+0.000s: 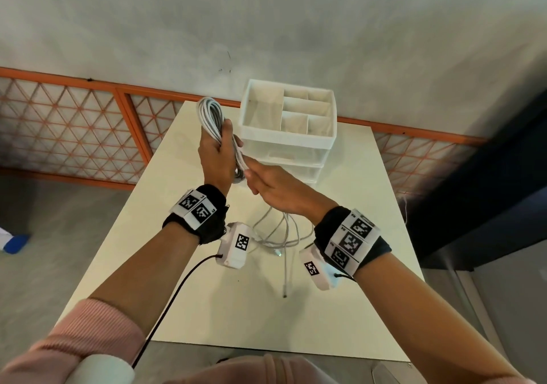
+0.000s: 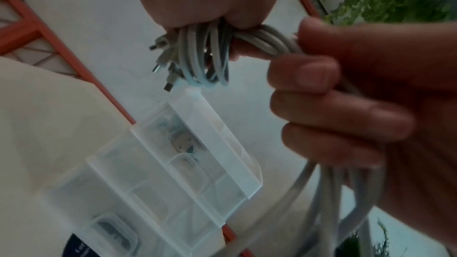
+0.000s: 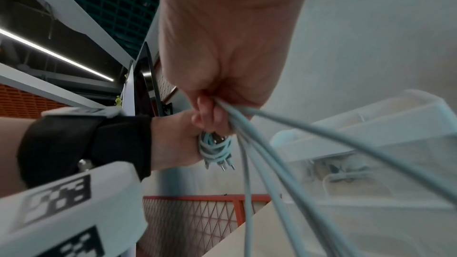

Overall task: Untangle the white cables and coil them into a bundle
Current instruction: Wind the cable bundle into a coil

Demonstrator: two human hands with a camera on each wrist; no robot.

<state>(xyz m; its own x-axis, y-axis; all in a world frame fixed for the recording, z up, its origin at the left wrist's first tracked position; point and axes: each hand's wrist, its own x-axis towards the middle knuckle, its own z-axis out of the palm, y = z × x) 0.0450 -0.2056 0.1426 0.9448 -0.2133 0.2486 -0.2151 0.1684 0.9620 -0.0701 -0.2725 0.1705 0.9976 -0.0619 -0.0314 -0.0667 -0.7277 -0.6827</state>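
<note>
My raised left hand [image 1: 217,152] grips a coil of white cables [image 1: 209,114] above the table, its loops standing out past the fist. In the left wrist view its fingers [image 2: 333,105] curl round the strands, and loop ends with several plugs [image 2: 195,62] hang below. Just beside it, my right hand [image 1: 265,184] pinches the loose strands [image 3: 249,144] at the coil's lower end. The uncoiled cable [image 1: 282,232] trails down onto the table, with one plug end [image 1: 284,295] lying near the front. Looking from the right wrist, the coil's plugs [image 3: 217,155] poke out under the left hand.
A white plastic drawer organizer [image 1: 285,140] with open top compartments stands at the back of the cream table [image 1: 236,309], right behind my hands. An orange lattice fence [image 1: 74,123] runs behind the table. A dark wall [image 1: 488,191] is at the right.
</note>
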